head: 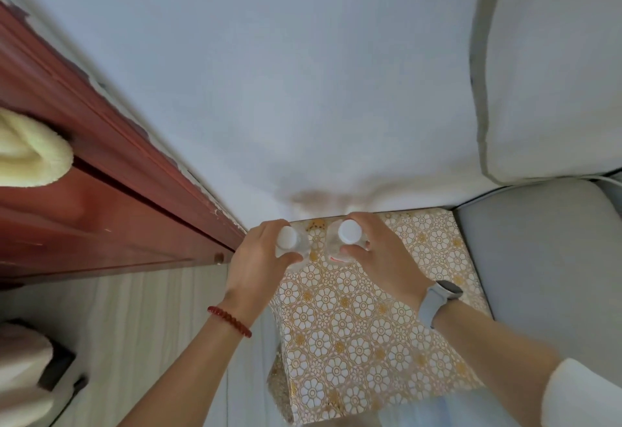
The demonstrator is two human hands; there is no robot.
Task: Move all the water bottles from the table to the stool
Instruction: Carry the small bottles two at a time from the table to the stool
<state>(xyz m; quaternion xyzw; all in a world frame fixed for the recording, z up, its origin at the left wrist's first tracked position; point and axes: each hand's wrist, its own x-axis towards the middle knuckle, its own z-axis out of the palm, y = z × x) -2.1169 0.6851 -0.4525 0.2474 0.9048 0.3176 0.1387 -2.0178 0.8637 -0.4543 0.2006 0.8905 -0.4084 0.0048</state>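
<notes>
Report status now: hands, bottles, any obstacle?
Left hand grips left bottle. Right hand grips right bottle. Both over patterned cloth. Nothing blocking.

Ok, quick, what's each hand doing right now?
Left hand: gripping the left water bottle.
Right hand: gripping the right water bottle.

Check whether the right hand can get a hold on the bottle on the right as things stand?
Yes, it looks so: the right hand already curls round the right bottle below its white cap, nothing between them. The left hand grips its own bottle.
</notes>
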